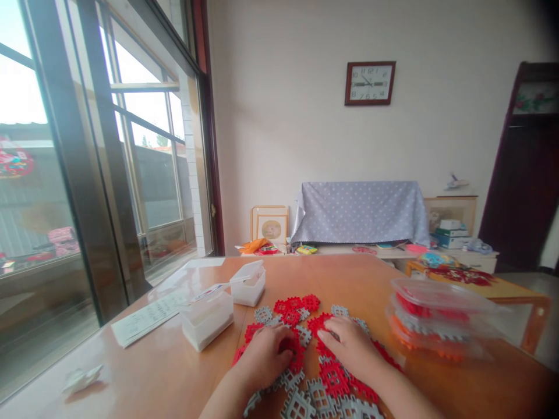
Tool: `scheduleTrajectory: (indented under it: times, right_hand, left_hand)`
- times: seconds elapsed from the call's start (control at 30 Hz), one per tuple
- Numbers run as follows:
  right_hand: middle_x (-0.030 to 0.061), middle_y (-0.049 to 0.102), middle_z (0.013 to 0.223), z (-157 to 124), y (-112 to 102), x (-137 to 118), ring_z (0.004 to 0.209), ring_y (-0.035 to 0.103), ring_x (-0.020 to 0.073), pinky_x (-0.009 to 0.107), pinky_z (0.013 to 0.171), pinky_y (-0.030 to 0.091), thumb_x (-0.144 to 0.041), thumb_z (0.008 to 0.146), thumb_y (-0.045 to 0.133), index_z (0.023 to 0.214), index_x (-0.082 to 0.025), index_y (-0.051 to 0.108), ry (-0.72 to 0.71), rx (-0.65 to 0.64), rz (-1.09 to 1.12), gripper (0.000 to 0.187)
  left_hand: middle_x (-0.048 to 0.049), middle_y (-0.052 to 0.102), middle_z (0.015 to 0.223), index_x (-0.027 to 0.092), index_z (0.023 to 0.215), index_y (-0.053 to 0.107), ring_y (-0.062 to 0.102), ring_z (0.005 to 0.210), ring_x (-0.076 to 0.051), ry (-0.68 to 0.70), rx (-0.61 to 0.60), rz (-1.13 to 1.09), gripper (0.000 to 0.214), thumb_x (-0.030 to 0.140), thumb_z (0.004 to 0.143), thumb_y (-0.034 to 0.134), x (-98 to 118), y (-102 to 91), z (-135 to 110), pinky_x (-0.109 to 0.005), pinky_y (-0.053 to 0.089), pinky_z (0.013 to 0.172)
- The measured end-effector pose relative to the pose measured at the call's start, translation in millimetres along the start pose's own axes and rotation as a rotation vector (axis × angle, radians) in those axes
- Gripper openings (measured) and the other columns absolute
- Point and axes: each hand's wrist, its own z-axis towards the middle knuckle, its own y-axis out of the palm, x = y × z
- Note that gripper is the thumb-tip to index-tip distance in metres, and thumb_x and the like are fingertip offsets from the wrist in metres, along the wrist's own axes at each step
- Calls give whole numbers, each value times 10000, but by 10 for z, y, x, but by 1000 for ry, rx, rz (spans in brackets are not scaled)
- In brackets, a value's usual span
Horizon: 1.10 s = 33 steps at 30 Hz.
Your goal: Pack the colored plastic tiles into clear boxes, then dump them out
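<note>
A pile of red and grey notched plastic building pieces lies on the table before me. My left hand (273,352) is closed, its fingers curled over a red piece (297,356) that shows past the thumb. To its right, my right hand (349,339) has thumb and fingers closed at the edge of another red piece (318,323). Between and below the hands lie grey pieces (321,396) and a red square piece (334,377). More red pieces (290,307) sit just beyond the hands. My fingertips are partly hidden.
Two open white plastic boxes (208,320) and a printed sheet (151,317) stand left on the wooden table (349,273). A crumpled white wrapper (82,379) lies at the near left. Stacked clear containers (437,320) of red, grey and orange pieces are at the right.
</note>
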Motion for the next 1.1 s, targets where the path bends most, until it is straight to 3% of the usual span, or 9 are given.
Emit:
scheduleTrajectory:
  times: [0.13,0.2,0.33,0.5,0.6,0.73,0.87,1.0,1.1]
  right_hand:
    - [96,729,1175,35,9,88,1127,633,262,385,1003,456,-426,930,543,1182,-234,697,91,160,92,352]
    - [105,729,1196,59,-16,122,1140,646,264,385,1008,471,-459,930,532,1205,-225,690,159,249,185,394]
    - [80,770,984,78,-144,151,950,700,261,352,860,531,-583,917,519,1020,-214,721,238,426,485,433]
    - [24,694,741,15,-362,93,742,627,211,284,667,481,-638,886,565,814,-212,674,320,587,706,445]
    - [-5,625,673,-8,-428,71,683,579,175,254,620,436,-636,912,543,778,-207,649,381,646,828,462]
    - [-33,541,606,-5,-439,46,622,505,142,246,605,388,-608,923,564,722,-201,633,306,691,827,459]
    - [-43,504,581,3,-444,19,581,465,128,249,587,377,-596,935,557,709,-201,618,340,732,989,459]
    - [-54,467,541,26,-470,71,549,432,112,242,576,374,-578,928,574,659,-198,575,329,829,1094,465]
    - [-64,443,499,68,-441,135,494,407,105,235,503,338,-578,889,604,647,-202,547,415,832,1285,451]
  left_hand:
    - [-1,747,1044,290,1015,717,640,1023,-229,3,36,12,393,96,734,522,54,-2,17,-292,451,898]
    - [5,753,1058,302,1037,721,642,1053,-233,5,28,22,386,113,766,521,73,-9,35,-299,447,924]
    - [0,747,1055,308,1006,731,636,1066,-238,52,63,50,299,177,821,536,97,-8,76,-313,438,946]
    - [-21,740,1046,301,1021,737,638,1031,-239,53,133,71,250,261,894,525,76,15,99,-312,447,916]
    - [-32,737,1032,286,1021,734,642,1020,-242,50,145,71,238,272,909,524,67,8,97,-310,457,902]
    - [-43,735,1043,281,1033,729,649,1031,-249,72,192,32,249,308,951,496,68,-9,95,-332,471,916]
    - [-50,733,1128,287,1101,720,654,1092,-258,59,266,-40,276,379,971,495,77,16,123,-358,489,965]
    - [-55,736,1148,285,1109,725,654,1120,-265,85,299,-96,277,413,966,525,202,50,223,-375,497,992]
    - [-63,720,1206,282,1162,708,639,1167,-269,128,288,-156,301,445,960,554,431,30,371,-390,488,1024]
